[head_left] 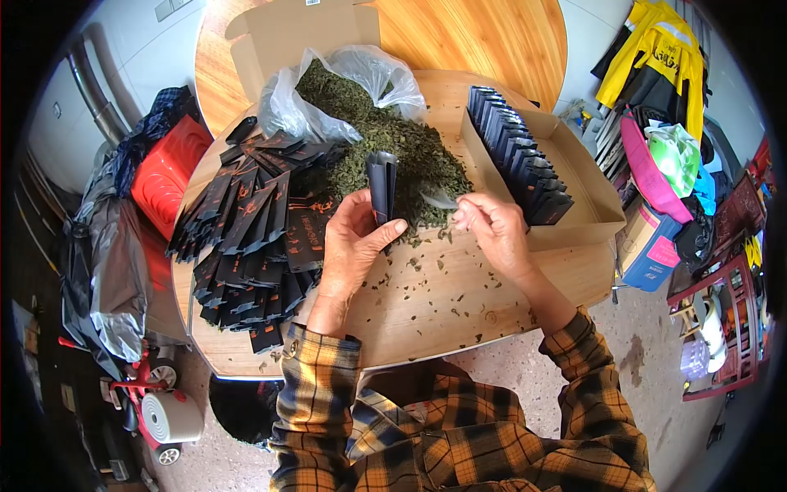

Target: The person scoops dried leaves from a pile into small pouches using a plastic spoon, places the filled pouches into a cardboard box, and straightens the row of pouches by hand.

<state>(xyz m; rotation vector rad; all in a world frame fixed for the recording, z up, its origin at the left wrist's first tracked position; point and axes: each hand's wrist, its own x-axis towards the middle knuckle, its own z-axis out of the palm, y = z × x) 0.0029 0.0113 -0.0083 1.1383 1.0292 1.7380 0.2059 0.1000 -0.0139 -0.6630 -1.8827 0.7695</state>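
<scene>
My left hand is closed around a black packet, holding it upright with its mouth upward. Pinched in the fingers of my right hand is a small clear plastic scoop, just right of the packet and over the edge of a heap of dried green leaves. What the scoop carries, if anything, is hard to make out. The leaves spill from a clear plastic bag. Left of my left hand lies a spread pile of flat black packets with orange print.
To the right, a cardboard box holds a row of upright black packets. Loose leaf bits dot the wooden table. An open carton stands behind the bag. A red plastic stool is beside the table's left edge.
</scene>
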